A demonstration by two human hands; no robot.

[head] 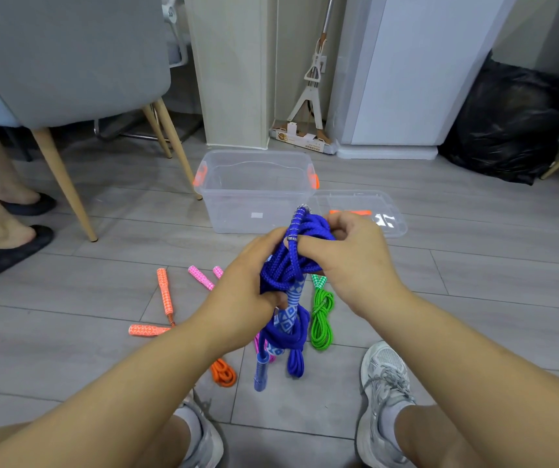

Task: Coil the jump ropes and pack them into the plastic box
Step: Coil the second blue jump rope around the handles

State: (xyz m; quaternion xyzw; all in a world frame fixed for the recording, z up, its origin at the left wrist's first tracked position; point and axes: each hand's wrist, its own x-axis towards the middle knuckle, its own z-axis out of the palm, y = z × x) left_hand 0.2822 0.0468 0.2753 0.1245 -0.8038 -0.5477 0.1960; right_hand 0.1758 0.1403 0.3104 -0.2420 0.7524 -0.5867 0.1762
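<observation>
A blue jump rope (291, 265) is bundled in loops between both hands, above the floor. My left hand (247, 292) grips the bundle at its left side, fingers curled round the loops and a patterned blue handle. My right hand (349, 255) pinches the cord near the top, where a silver spring end sticks up. A second blue handle and loops hang below. The clear plastic box (254, 197) with orange latches stands open just beyond. On the floor lie a green rope (322, 315), an orange rope (166, 298) and a pink rope (200, 276).
The box's clear lid (372, 211) lies to its right. A grey chair (68, 62) with wooden legs and another person's slippered feet (7, 244) are at the left. A black bag (514, 123) sits at the back right. My own shoes (386, 393) are near the ropes.
</observation>
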